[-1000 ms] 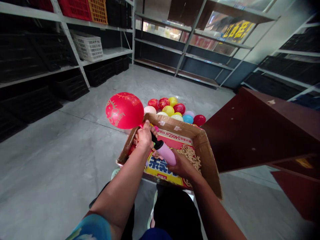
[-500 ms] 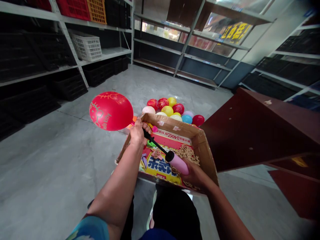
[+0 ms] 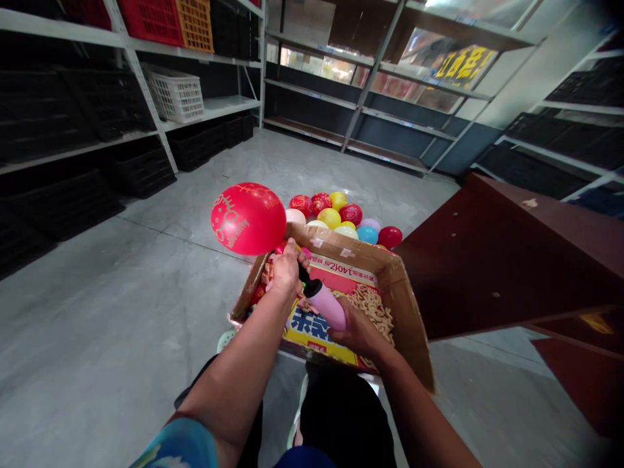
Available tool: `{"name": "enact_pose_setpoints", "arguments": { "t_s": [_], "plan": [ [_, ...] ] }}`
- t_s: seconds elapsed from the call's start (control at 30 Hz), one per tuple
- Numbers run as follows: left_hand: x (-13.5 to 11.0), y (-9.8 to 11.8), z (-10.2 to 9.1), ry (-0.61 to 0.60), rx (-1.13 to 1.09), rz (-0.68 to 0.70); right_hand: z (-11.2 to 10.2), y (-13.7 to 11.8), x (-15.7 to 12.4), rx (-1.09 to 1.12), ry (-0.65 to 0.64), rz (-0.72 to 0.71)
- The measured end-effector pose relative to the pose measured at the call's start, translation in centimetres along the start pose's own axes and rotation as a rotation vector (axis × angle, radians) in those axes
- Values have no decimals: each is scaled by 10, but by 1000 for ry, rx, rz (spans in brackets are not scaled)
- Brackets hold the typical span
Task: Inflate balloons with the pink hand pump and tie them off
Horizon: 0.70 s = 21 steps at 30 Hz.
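A pink and black balloon pump (image 3: pixel 327 308) is held over an open cardboard box (image 3: pixel 414 318). My right hand (image 3: pixel 351 325) is wrapped round its pink barrel. My left hand (image 3: pixel 286 265) is closed round the black nozzle end and the neck of a red inflated balloon (image 3: pixel 249 220) with a printed cartoon design. The balloon sticks out to the left of my left hand. Inside the box lie tan twisted strands (image 3: pixel 371 308) and several limp balloons, partly hidden by my hands. The black rod of the pump is mostly out of sight inside the barrel.
Several inflated balloons (image 3: pixel 329 218) in red, yellow, white and blue rest on the floor beyond the box. A dark red wooden piece of furniture (image 3: pixel 439 266) stands close on the right. Shelving with black crates and a white basket (image 3: pixel 176 95) lines the left side.
The pump's barrel has slid toward my left hand, covering the black rod. My left hand and the red balloon have shifted right; my right hand has moved left.
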State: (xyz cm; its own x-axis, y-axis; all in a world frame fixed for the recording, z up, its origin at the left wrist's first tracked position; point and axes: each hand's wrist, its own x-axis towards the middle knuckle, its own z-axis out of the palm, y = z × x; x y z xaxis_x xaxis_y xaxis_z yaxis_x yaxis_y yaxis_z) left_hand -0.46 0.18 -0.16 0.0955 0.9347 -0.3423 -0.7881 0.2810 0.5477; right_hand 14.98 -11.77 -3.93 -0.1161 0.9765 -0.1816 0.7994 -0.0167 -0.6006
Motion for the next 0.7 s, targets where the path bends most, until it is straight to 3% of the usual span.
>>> {"name": "enact_pose_setpoints", "arguments": {
  "t_s": [0.13,0.37,0.7],
  "plan": [
    [1,15,-1,23,-18,47,-6,24,-15,28,-10,-38],
    [6,33,-3,72,-53,67,-16,53,-37,59,-75,46],
    [1,-2,0,13,47,40,1,12,1,2,-11,-9]
  ]
}}
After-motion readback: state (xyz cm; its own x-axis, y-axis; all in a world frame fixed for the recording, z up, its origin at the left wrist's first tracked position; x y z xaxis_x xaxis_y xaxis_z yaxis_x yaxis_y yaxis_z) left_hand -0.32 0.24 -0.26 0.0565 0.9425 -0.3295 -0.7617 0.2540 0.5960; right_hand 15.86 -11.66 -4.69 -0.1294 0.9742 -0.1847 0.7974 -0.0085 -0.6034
